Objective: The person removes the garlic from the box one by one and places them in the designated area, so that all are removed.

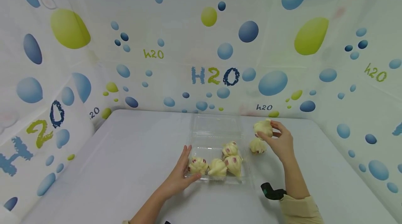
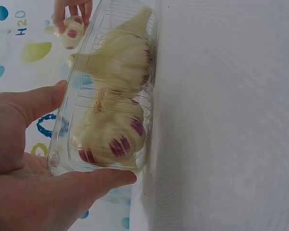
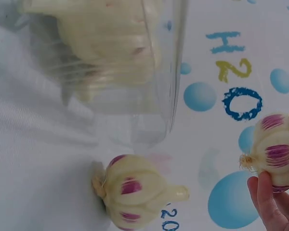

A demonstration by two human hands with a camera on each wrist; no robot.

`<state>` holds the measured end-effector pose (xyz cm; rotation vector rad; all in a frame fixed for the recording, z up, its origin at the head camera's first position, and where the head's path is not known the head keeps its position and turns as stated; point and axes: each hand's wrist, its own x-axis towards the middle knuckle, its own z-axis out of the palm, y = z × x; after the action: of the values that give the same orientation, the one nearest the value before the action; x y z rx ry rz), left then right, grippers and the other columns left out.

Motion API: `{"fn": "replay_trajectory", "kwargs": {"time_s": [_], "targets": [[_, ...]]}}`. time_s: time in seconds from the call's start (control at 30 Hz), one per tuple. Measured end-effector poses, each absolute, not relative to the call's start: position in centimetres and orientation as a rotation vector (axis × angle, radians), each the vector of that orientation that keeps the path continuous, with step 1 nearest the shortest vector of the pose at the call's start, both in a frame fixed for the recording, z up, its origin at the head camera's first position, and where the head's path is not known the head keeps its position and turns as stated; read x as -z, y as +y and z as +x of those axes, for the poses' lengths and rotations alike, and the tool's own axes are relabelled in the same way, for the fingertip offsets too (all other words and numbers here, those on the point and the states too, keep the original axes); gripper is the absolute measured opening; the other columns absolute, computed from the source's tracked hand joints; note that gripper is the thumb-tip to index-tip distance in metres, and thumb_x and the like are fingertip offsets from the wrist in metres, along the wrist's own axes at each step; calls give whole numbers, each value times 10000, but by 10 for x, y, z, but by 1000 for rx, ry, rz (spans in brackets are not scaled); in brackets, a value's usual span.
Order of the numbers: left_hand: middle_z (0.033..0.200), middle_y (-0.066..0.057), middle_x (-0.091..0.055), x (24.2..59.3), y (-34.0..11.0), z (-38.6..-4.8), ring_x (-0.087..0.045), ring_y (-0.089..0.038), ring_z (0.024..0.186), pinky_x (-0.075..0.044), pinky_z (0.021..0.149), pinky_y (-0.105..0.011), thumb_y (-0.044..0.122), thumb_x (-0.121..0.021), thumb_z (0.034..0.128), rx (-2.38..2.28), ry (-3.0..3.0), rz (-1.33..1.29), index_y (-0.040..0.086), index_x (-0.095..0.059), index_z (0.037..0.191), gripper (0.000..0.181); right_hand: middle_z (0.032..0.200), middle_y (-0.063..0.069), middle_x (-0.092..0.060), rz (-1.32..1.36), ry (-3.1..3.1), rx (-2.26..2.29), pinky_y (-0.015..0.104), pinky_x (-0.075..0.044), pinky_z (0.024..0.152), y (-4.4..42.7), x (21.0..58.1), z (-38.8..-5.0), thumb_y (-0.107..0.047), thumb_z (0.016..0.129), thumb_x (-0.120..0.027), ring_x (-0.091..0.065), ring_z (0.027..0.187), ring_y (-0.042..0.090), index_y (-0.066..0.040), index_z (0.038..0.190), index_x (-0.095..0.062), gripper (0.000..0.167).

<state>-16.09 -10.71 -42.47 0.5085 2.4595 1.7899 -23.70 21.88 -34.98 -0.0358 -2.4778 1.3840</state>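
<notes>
A clear plastic clamshell container [image 1: 205, 151] lies on the table with its lid [image 1: 216, 126] folded back. Several white garlic bulbs with purple streaks sit in its base, along the front and right; one is the front-left bulb [image 1: 198, 165]. My left hand [image 1: 180, 177] holds the container's front-left corner, thumb along the front wall, as the left wrist view shows beside the near bulb [image 2: 111, 132]. To the right, my right hand [image 1: 282, 143] grips another garlic bulb [image 1: 263, 127] in its fingertips, above the table. Below it, a loose garlic bulb [image 3: 135, 190] lies outside the container.
The white table [image 1: 141, 140] runs back to a curtain [image 1: 176, 35] printed with blue and green drops and "H2O". A black device [image 1: 272, 192] is strapped at the right wrist, beside a beige sleeve [image 1: 299, 210].
</notes>
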Motion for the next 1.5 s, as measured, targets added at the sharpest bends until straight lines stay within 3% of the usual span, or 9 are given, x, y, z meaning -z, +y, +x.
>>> {"fn": "replay_trajectory", "kwargs": {"time_s": [0.43, 0.7, 0.93, 1.13, 1.3, 1.5], "targets": [[1497, -196, 127, 419, -103, -164, -18, -430, 1339, -206, 1019, -564, 169, -673, 839, -1785, 2454, 483, 103, -36, 1478, 905, 1285, 212, -466, -102, -2476, -1389, 102, -414, 626, 238, 348, -248, -323, 796, -711, -523, 1024, 348, -20, 1297, -465, 635], [1498, -198, 121, 419, -102, -165, -29, -439, 1335, -208, 1014, -571, 164, -675, 836, -1794, 2448, 479, 109, -45, 1479, 902, 1318, 231, -436, -152, -2496, -1393, 168, -445, 678, 247, 350, -251, -341, 800, -700, -503, 1056, 367, -11, 1320, -433, 671], [1503, -177, 125, 419, -102, -165, -18, -411, 1345, -200, 1026, -557, 165, -678, 834, -1793, 2438, 455, 114, -35, 1479, 912, 1320, 242, -418, -192, -2498, -1452, 108, -419, 640, 252, 354, -253, -329, 809, -694, -493, 1069, 363, 0, 1329, -413, 676], [1502, -180, 123, 419, -103, -165, -24, -420, 1342, -209, 1019, -566, 171, -679, 834, -1790, 2442, 456, 104, -39, 1478, 911, 1333, 253, -400, -224, -2524, -1465, 265, -473, 767, 255, 356, -255, -323, 819, -685, -476, 1094, 372, 8, 1345, -389, 689], [1504, -173, 125, 419, -103, -166, -42, -421, 1340, -218, 1018, -560, 173, -678, 836, -1793, 2440, 458, 125, -38, 1481, 910, 1348, 269, -369, -245, -2550, -1491, 423, -448, 884, 257, 360, -257, -320, 830, -671, -447, 1124, 388, 23, 1362, -354, 708], [1503, -173, 128, 419, -103, -166, -48, -430, 1336, -217, 1015, -571, 175, -678, 836, -1783, 2442, 459, 142, -26, 1482, 918, 1364, 284, -334, -287, -2584, -1520, 488, -418, 923, 260, 365, -259, -298, 837, -664, -419, 1150, 407, 36, 1368, -328, 712]]}}
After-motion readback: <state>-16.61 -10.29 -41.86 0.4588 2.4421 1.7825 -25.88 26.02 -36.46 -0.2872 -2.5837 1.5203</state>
